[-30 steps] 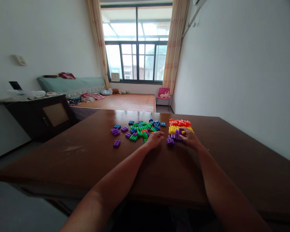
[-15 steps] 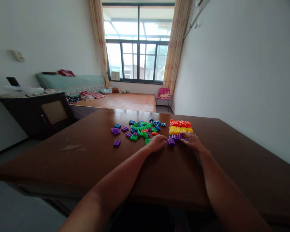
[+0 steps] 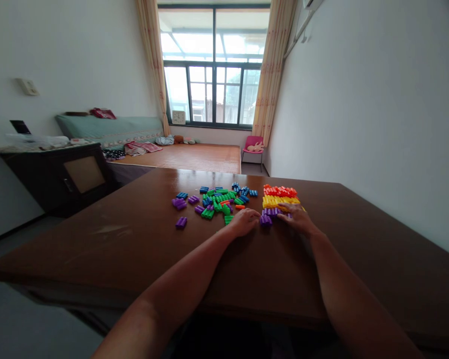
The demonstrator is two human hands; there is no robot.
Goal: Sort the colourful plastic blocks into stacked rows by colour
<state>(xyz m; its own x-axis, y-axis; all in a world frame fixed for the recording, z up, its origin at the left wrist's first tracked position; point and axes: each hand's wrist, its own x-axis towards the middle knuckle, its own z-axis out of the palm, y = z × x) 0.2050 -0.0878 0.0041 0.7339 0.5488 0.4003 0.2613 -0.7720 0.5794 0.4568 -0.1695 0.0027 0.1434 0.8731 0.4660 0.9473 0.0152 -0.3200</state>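
Note:
On the brown table [image 3: 134, 239], my right hand [image 3: 298, 219] has its thumb and fingers around a row of purple pieces [image 3: 271, 212]. Directly behind that row lie a yellow row [image 3: 280, 201] and a red-orange row [image 3: 280, 191]. My left hand [image 3: 245, 222] rests on the table just left of a purple piece [image 3: 265, 220], its fingers bent and partly hidden; whether it holds anything is unclear. Beyond my left hand is a loose pile of green pieces [image 3: 220, 199], mixed with blue, purple and orange ones.
A lone purple piece [image 3: 181, 222] lies left of the pile, with more purple pieces [image 3: 178, 203] behind it. Past the table are a bed [image 3: 198, 155], a pink chair [image 3: 252, 144] and a dark cabinet [image 3: 52, 172] at the left.
My right hand has shifted slightly left along the purple row. My left hand has barely moved.

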